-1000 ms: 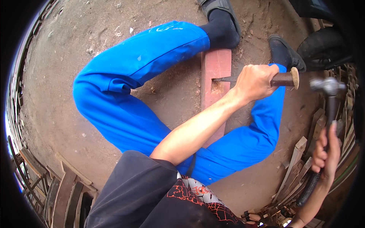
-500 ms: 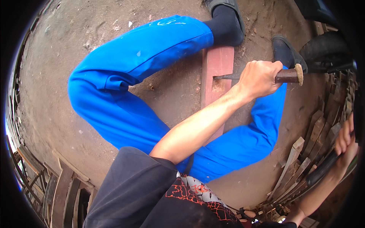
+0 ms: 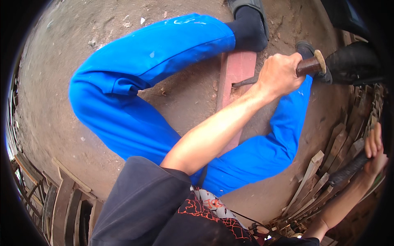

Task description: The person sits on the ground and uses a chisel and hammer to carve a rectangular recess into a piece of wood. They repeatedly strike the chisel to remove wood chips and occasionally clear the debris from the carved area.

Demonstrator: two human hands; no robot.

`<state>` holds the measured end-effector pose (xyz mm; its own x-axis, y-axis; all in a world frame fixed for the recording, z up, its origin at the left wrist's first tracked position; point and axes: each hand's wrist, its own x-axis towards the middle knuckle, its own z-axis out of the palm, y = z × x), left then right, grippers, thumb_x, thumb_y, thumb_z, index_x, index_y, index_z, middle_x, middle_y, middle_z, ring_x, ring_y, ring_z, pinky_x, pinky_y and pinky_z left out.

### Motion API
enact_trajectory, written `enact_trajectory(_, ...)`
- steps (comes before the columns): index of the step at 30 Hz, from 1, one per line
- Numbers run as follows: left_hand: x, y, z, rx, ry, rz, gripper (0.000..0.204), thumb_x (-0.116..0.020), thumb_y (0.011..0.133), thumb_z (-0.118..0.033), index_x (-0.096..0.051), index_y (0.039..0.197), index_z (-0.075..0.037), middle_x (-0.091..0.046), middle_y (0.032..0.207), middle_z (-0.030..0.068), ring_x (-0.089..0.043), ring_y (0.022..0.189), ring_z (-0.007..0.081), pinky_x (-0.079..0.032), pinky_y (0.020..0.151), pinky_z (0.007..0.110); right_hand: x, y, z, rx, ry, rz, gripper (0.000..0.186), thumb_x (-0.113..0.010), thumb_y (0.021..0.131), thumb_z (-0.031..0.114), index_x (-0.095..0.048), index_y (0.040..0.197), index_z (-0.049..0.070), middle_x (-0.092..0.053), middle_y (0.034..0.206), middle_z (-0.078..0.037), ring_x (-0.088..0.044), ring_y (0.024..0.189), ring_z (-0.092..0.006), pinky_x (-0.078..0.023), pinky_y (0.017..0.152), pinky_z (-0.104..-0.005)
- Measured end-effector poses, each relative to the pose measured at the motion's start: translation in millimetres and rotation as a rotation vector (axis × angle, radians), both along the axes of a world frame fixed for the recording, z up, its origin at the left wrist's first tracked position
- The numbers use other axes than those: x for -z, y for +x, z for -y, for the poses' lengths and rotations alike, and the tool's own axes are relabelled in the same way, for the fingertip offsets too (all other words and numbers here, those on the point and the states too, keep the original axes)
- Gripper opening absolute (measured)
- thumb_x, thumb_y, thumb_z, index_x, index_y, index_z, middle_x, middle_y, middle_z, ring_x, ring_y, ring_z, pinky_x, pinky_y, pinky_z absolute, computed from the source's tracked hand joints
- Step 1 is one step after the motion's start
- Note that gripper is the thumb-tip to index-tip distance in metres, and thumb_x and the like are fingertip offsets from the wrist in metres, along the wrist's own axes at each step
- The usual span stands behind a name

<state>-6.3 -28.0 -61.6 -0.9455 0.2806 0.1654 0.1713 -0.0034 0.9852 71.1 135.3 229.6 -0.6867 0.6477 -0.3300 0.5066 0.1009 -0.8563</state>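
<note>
My left hand (image 3: 280, 76) is wrapped round a chisel, whose brown wooden handle (image 3: 308, 67) sticks out past my fist. The handle's end is flattened and frayed. Its dark blade (image 3: 245, 82) slants down to a cut recess in a reddish wooden beam (image 3: 230, 73), with the tip at the recess edge. The beam lies on the ground between my legs, its far end by my left foot. Out to the right, my right hand (image 3: 373, 152) is raised and grips a tool with a black handle (image 3: 349, 170). The tool's head cannot be made out at the dark rim.
My legs in blue trousers (image 3: 115, 106) lie bent on either side of the beam. Stacked wood offcuts (image 3: 316, 184) stand at the right, and more planks (image 3: 65, 201) lie at the lower left. A black tyre-like object (image 3: 355, 61) is at the upper right.
The chisel's handle end has swung up and slightly left, so the chisel slants more across the beam. My right hand is still raised at the right, with its black handle showing more clearly.
</note>
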Motion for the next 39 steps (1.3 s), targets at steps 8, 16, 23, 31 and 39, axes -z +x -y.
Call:
enact_trajectory(8, 3, -1, 5, -0.023, -0.032, 0.025, 0.024, -0.075, 0.072, -0.018, -0.063, 0.086, -0.003, -0.065, 0.067, 0.0192, -0.069, 0.069, 0.0376, -0.055, 0.063, 0.045, 18, -35, 37, 0.026, -0.059, 0.435, 0.039, -0.038, 0.107, 0.048, -0.039, 0.082, 0.018, -0.025, 0.050, 0.009, -0.020, 0.033, -0.0013, -0.016, 0.025, -0.0188)
enact_trajectory(16, 11, -2, 8, 0.025, -0.100, 0.046, 0.024, -0.076, 0.071, -0.019, -0.063, 0.085, -0.003, -0.067, 0.071, 0.0207, -0.069, 0.071, 0.0394, -0.056, 0.066, 0.047, 66, -42, 80, -0.105, -0.083, 0.653, 0.048, -0.047, 0.101, 0.058, -0.041, 0.076, 0.019, -0.024, 0.049, 0.011, -0.018, 0.033, -0.0014, -0.015, 0.028, -0.0192)
enact_trajectory(23, 9, -9, -9, 0.078, 0.001, 0.078, 0.026, -0.074, 0.072, -0.018, -0.071, 0.092, -0.001, -0.071, 0.082, 0.0212, -0.073, 0.078, 0.0334, -0.057, 0.072, 0.041, 65, -66, 53, 0.018, -0.153, 0.013, 0.039, -0.038, 0.108, 0.044, -0.039, 0.079, 0.018, -0.023, 0.050, 0.010, -0.024, 0.032, 0.0001, -0.018, 0.028, -0.0171)
enact_trajectory(31, -1, -17, 2, 0.158, -0.003, 0.159, 0.012, -0.066, 0.080, -0.009, -0.060, 0.078, 0.001, -0.057, 0.063, 0.0063, -0.052, 0.060, 0.0128, -0.046, 0.059, 0.032, 94, -50, 76, -0.142, -0.383, 0.519, 0.050, -0.046, 0.102, 0.058, -0.042, 0.076, 0.016, -0.032, 0.054, 0.009, -0.028, 0.039, -0.0026, -0.026, 0.035, -0.0231)
enact_trajectory(39, 1, -9, -4, 0.144, -0.131, 0.142, 0.026, -0.072, 0.079, -0.022, -0.062, 0.074, 0.001, -0.060, 0.060, 0.0005, -0.055, 0.056, 0.0067, -0.047, 0.054, 0.027, 63, -40, 62, -0.241, -0.138, 0.134, 0.046, -0.045, 0.104, 0.051, -0.044, 0.078, 0.014, -0.033, 0.054, 0.009, -0.032, 0.039, -0.0010, -0.028, 0.033, -0.0206)
